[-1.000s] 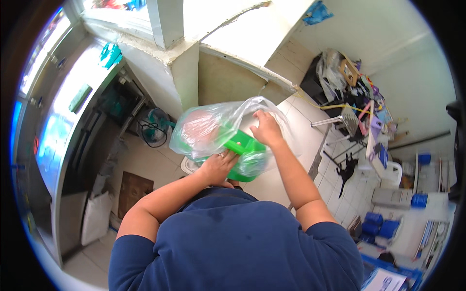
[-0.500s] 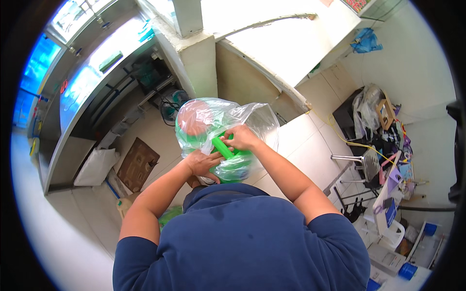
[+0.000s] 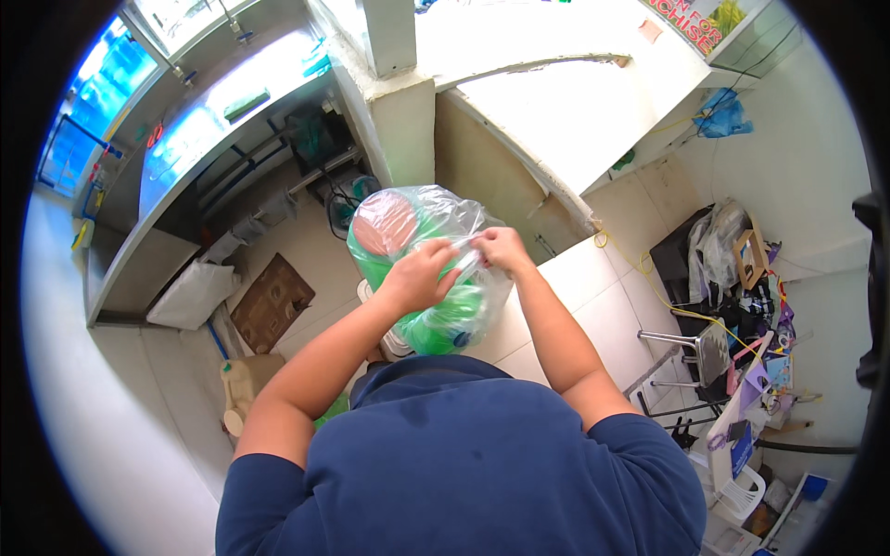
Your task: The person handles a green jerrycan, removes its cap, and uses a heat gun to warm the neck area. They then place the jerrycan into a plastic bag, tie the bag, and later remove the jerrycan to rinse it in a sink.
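Note:
A clear plastic bag (image 3: 443, 206) is in front of my body, with something large and bright green (image 3: 449, 311) inside. A round pinkish-brown disc (image 3: 385, 223) shows through the plastic at the far left end. My left hand (image 3: 423, 275) is on top of the bag, its fingers bent and pinching the film. Beside it, to the right, my right hand (image 3: 502, 250) pinches a gathered part of the same plastic. The bag's folds and glare blur the shape of the green thing. A small dark blue cap-like piece (image 3: 461, 340) sits at its near end.
A beige jug (image 3: 243, 387) stands on the floor at left, near a brown mat (image 3: 272, 304) and a white sack (image 3: 194, 295). A metal sink counter (image 3: 185, 176) runs along the left. Ahead is a white-topped counter (image 3: 575, 102). A metal-legged stool (image 3: 709, 354) and clutter are at right.
Both hands have left the green bar-shaped part they were on and now pinch the plastic film. My right hand has moved rightward, and the film now covers more of the green thing.

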Available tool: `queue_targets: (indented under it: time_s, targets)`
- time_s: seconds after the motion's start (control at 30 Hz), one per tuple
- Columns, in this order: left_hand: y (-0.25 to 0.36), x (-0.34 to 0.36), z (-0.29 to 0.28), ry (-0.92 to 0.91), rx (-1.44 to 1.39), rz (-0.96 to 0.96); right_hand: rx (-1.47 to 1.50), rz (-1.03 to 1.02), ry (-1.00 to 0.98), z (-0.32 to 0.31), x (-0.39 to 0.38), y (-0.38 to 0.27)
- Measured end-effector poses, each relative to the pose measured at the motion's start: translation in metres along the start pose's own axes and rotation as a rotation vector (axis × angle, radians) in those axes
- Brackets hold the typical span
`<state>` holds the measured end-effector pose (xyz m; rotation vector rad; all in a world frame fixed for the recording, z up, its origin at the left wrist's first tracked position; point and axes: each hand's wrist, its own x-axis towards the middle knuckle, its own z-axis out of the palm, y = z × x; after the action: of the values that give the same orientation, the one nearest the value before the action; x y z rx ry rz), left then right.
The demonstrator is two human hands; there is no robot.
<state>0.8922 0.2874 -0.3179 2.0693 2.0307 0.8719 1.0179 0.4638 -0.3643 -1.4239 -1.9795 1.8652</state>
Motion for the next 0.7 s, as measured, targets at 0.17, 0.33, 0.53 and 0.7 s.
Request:
queue_targets:
  time_s: [0.17,0.33,0.53,0.7]
  targets:
    - [-0.013,0.045,0.030,-0.180,0.169,-0.251,0.204,-0.454,-0.168,-0.026,-0.018,-0.014]
    - [-0.023,0.037,0.027,-0.097,-0.699,-0.618,-0.277,-0.452,0.779,-0.001,0.009,0.021]
    - [-0.022,0.032,0.027,0.157,-1.110,-0.685,0.611,0.383,0.184,-0.023,0.039,0.059]
    - [-0.030,0.036,0.030,0.144,-0.972,-0.689,1.176,-0.316,0.019,-0.077,-0.025,0.013]
